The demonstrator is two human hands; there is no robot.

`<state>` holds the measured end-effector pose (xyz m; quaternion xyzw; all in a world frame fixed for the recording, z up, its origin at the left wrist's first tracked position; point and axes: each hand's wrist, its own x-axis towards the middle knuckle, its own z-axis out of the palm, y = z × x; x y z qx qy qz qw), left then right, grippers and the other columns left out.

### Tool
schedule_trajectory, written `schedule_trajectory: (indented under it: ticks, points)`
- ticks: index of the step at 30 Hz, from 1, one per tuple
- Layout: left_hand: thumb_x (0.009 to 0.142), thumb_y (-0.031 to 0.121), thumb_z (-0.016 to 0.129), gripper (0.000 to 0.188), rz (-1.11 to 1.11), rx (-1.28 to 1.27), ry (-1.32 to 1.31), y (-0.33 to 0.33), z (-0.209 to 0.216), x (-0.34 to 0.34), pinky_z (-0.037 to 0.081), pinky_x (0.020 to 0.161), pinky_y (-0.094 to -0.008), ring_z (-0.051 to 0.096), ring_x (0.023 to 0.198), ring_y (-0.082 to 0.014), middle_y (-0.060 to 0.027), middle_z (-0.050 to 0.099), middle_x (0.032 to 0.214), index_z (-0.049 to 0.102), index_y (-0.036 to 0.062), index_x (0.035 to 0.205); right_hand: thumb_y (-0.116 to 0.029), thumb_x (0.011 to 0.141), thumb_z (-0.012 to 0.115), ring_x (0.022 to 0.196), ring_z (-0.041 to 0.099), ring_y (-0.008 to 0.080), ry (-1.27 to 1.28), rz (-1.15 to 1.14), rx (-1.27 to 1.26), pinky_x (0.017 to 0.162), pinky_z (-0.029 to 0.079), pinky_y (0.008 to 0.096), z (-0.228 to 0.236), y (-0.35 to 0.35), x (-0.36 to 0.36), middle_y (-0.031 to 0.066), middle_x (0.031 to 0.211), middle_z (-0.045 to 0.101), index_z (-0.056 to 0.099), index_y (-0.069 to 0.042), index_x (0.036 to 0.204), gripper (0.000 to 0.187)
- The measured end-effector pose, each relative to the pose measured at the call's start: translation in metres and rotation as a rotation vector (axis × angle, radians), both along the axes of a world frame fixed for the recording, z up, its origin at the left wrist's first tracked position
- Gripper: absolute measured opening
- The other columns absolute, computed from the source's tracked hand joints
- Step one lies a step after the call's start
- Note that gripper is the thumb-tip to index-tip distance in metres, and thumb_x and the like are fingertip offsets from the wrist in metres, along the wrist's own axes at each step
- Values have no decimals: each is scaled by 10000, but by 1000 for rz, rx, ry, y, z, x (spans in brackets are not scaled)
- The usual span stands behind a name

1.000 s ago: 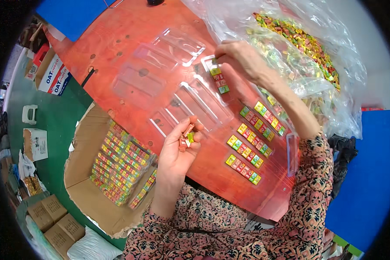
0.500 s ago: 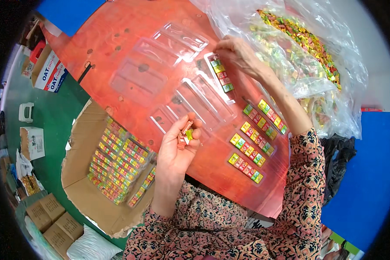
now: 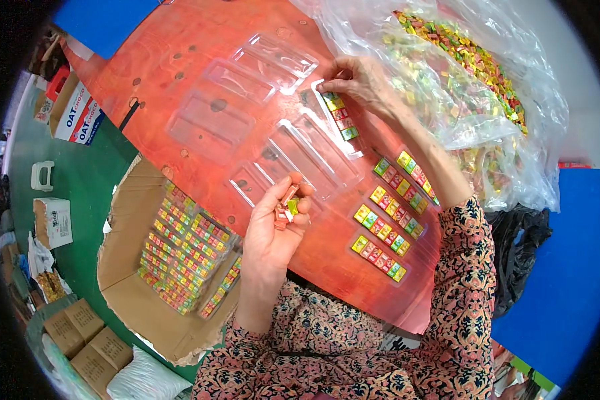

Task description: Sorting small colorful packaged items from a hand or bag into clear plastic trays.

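My left hand [image 3: 273, 223] is curled, palm up, around several small wrapped candies [image 3: 288, 207], reddish-brown with one yellow-green, above the table's near edge. Farther off, my right hand [image 3: 360, 80] has thumb and fingers drawn together at the upper end of a clear plastic tray [image 3: 355, 154]. Inside that tray lies a row of small candies [image 3: 341, 119] in green, yellow and red wrappers. Whatever sits between the right fingertips is hidden. Several filled trays [image 3: 379, 259] with similar rows lie to the right, beside empty clear trays [image 3: 307, 157] in the middle.
A cardboard box [image 3: 123, 257] at the lower left holds many filled trays. At the upper right a large clear plastic bag [image 3: 440, 120] bulges with loose candies. More empty trays [image 3: 210, 123] lie on the red table [image 3: 160, 67]. A black bag [image 3: 517, 253] hangs at the right.
My right fingertips have moved slightly left and toward me at the tray's upper end. My left hand stays nearly still with its candies.
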<state>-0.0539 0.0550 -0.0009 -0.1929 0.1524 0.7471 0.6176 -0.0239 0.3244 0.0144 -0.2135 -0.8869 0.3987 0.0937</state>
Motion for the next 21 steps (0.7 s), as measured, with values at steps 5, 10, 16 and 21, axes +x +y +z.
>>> schedule_trajectory:
  ticks: [5, 10, 16, 21]
  points:
    - [901, 155, 522, 190, -1, 21, -37, 3, 3, 2, 477, 510, -230, 585, 674, -163, -129, 620, 880, 585, 3, 995, -132, 794, 648, 702, 588, 119, 116, -95, -8, 651, 468, 267, -10, -5, 3, 66, 771, 648, 656, -6, 878, 152]
    - [909, 171, 507, 231, 7, 60, -28, 2, -2, 3, 491, 527, -228, 601, 712, -177, -146, 621, 932, 574, -6, 1042, -108, 798, 627, 714, 595, 145, 154, -87, 91, 667, 470, 288, -12, -10, 3, 101, 798, 648, 658, -13, 885, 133]
    - [937, 199, 437, 324, -18, 65, 44, 3, 10, 2, 557, 656, -273, 628, 849, -236, -202, 598, 1056, 523, -26, 1153, -72, 788, 601, 731, 605, 249, 208, 34, 376, 658, 469, 336, -16, -10, 1, 132, 811, 615, 656, -20, 875, 116]
    - [947, 202, 404, 347, -23, 117, 27, 5, 10, 6, 562, 684, -289, 625, 891, -254, -225, 578, 1098, 502, -38, 1179, -56, 772, 573, 775, 586, 310, 241, 30, 485, 671, 470, 371, -24, -14, 4, 132, 831, 570, 632, -26, 848, 101]
